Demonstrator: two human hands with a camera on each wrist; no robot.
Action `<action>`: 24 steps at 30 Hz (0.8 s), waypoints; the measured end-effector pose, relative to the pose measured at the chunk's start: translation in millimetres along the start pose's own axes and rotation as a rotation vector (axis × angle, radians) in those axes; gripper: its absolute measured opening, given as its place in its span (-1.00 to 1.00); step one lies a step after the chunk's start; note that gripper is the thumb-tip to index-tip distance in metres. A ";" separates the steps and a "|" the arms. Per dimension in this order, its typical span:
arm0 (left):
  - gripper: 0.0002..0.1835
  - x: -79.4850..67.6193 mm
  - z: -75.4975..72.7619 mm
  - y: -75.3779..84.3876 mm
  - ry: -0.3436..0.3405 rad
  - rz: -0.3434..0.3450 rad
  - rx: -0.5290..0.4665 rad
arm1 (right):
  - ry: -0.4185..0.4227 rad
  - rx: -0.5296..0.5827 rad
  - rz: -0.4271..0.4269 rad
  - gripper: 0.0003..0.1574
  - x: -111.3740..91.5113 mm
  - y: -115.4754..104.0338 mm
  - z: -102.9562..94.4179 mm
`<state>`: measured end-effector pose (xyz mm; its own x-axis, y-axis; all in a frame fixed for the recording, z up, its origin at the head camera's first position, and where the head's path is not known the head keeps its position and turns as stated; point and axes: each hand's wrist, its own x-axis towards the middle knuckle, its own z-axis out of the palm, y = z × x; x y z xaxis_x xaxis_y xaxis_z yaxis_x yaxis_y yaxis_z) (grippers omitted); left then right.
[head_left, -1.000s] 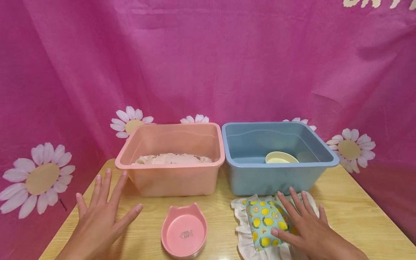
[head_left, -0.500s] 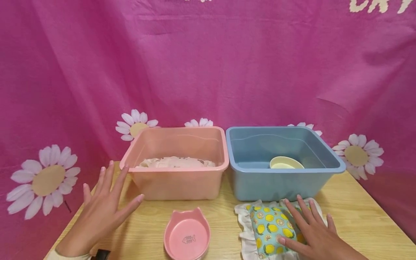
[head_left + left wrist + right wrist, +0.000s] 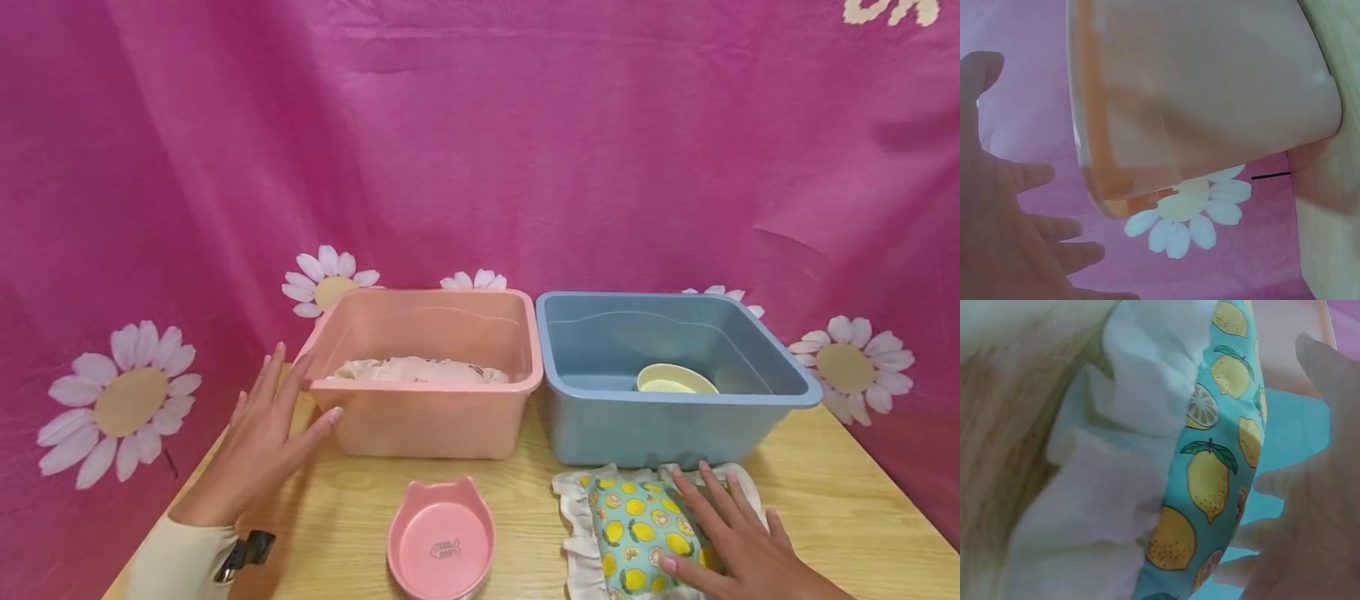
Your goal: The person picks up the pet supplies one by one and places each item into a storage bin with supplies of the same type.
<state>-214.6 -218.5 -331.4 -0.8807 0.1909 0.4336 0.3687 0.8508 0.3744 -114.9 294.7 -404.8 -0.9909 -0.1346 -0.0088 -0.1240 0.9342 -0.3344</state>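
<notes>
"Cushion (image 3: 633, 529), lemon-printed and frilled: where is it lying?"

"It is lying on the wooden table (image 3: 847, 492), on the near side of the blue tub (image 3: 675, 433). The right hand (image 3: 750, 546) is holding its fingers wide over it; whether they are touching, I'm unable to tell."

"And the left hand (image 3: 262, 442)?"

"It is hovering, fingers wide apart, just beside the pink tub (image 3: 427, 422). A pink cat-eared bowl (image 3: 442, 567) is resting between the hands."
</notes>
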 end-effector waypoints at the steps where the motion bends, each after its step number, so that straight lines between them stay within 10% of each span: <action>1: -0.17 2.1 0.1 -1.5 0.001 -0.004 -0.010 | -0.008 0.008 0.000 0.01 0.0 -0.5 0.4; 24: -0.22 32.4 15.9 -15.2 -0.006 -0.046 -0.118 | -0.090 -0.038 0.035 0.06 9.9 1.9 2.1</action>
<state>-253.5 -217.5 -336.1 -0.8992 0.1557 0.4090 0.3596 0.7954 0.4878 -124.8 294.5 -407.5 -0.9860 -0.1290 -0.1053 -0.0927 0.9505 -0.2966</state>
